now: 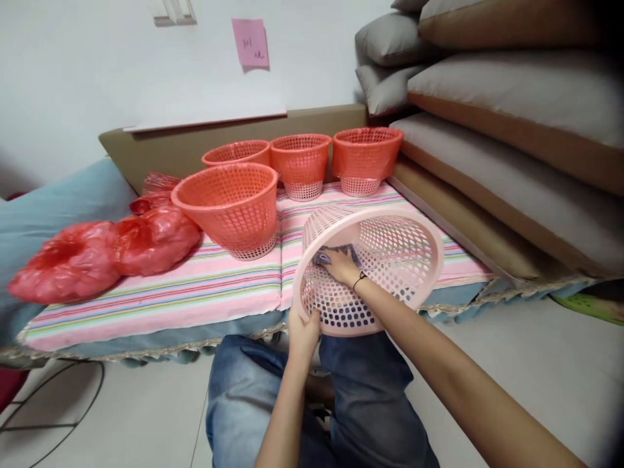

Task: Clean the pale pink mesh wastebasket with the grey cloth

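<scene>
A pale pink plastic basket (368, 325) with mesh walls lies tilted over my knees, its wide mouth facing me. My left hand (304, 330) grips the near left part of its rim, thumb inside. Deep in the basket, my right hand (340, 266) presses a dark patterned cloth (350, 251) against the inner wall. Part of the cloth is hidden under the fingers. Behind it, a pink basket lined with a red plastic bag (229, 195) stands upright on the striped cover.
Similar lined baskets (299, 159) stand along the backrest. Crumpled red bags (68, 260) lie on the left of the striped seat cover (185, 292). Large cushions (517, 97) are stacked at the right. A wire ring frame (97, 390) is on the floor at lower left.
</scene>
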Motion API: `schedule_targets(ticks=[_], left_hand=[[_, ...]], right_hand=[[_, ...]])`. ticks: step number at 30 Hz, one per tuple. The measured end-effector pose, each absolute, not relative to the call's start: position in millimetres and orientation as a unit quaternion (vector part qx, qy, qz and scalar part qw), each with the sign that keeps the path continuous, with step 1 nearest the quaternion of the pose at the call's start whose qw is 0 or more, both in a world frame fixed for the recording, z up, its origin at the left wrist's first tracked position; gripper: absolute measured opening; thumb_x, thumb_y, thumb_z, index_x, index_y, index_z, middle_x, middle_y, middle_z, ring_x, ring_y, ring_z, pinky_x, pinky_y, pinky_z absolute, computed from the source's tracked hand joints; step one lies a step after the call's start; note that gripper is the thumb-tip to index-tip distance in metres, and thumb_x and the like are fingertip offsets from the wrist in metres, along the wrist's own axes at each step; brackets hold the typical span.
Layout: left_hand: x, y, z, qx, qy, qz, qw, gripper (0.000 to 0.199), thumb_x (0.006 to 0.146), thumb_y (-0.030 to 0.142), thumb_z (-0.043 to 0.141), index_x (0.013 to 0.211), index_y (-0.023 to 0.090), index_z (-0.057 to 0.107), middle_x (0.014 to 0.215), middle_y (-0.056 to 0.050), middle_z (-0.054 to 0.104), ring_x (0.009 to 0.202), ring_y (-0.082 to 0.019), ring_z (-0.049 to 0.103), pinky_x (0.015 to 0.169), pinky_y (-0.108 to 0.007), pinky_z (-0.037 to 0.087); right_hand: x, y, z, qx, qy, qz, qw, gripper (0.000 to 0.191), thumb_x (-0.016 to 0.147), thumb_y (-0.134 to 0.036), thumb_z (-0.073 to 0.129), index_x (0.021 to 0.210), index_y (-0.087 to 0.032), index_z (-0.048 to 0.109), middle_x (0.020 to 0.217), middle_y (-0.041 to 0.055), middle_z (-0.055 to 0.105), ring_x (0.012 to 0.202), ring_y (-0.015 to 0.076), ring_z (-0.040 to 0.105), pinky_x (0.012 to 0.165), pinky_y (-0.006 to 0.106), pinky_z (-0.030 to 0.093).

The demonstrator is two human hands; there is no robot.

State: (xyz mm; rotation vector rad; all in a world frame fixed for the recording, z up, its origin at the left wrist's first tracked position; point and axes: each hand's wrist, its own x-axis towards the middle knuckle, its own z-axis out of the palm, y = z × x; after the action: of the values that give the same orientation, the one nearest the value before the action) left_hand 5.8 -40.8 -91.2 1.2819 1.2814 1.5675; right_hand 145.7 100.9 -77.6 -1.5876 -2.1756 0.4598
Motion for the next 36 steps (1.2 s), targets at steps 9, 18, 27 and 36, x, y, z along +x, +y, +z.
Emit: schedule_targets(ticks=[9, 18, 27, 36], left_hand=[[6.6, -41.1, -107.5, 0.484, 0.502, 0.607, 0.381, 0.059, 0.072, 0.017, 0.06, 0.131, 0.019, 0.056, 0.139, -0.01, 0.059, 0.133, -0.027, 0.051, 0.116, -0.042, 0.034], [10.2, -46.0, -108.7, 0.464, 0.521, 0.608, 0.379, 0.062, 0.075, 0.022, 0.063, 0.135, 0.019, 0.053, 0.143, -0.011, 0.054, 0.134, -0.029, 0.049, 0.116, -0.044, 0.034], [4.2, -45.6, -111.5, 0.484, 0.5, 0.607, 0.384, 0.064, 0.078, 0.021, 0.063, 0.14, 0.016, 0.048, 0.144, -0.013, 0.053, 0.136, -0.027, 0.048, 0.117, -0.042, 0.032], [6.0, -46.5, -103.8, 0.468, 0.513, 0.608, 0.386, 0.063, 0.072, 0.021, 0.065, 0.134, 0.018, 0.053, 0.136, -0.013, 0.06, 0.13, -0.03, 0.053, 0.115, -0.047, 0.037]], right_hand=[[150.8, 120.1, -93.1, -0.577, -0.774, 0.234, 0.114, 0.055, 0.095, -0.061, 0.035, 0.135, -0.029, 0.057, 0.144, 0.008, 0.053, 0.137, 0.0345, 0.041, 0.115, 0.059, 0.011], [157.9, 40.1, -82.8, -0.548, -0.793, 0.249, 0.088, 0.057, 0.095, -0.05, 0.043, 0.147, -0.026, 0.042, 0.15, 0.0055, 0.045, 0.145, 0.0377, 0.024, 0.115, 0.065, 0.007], [181.4, -70.8, -50.5, -0.517, -0.798, 0.302, 0.063, 0.061, 0.089, -0.027, 0.048, 0.148, -0.039, 0.037, 0.156, -0.0052, 0.034, 0.147, 0.0364, 0.021, 0.116, 0.067, 0.011], [193.9, -105.2, -50.9, -0.542, -0.799, 0.259, 0.019, 0.078, 0.068, -0.011, 0.049, 0.141, -0.037, 0.05, 0.154, -0.0091, 0.035, 0.146, 0.0391, 0.022, 0.116, 0.069, 0.011]])
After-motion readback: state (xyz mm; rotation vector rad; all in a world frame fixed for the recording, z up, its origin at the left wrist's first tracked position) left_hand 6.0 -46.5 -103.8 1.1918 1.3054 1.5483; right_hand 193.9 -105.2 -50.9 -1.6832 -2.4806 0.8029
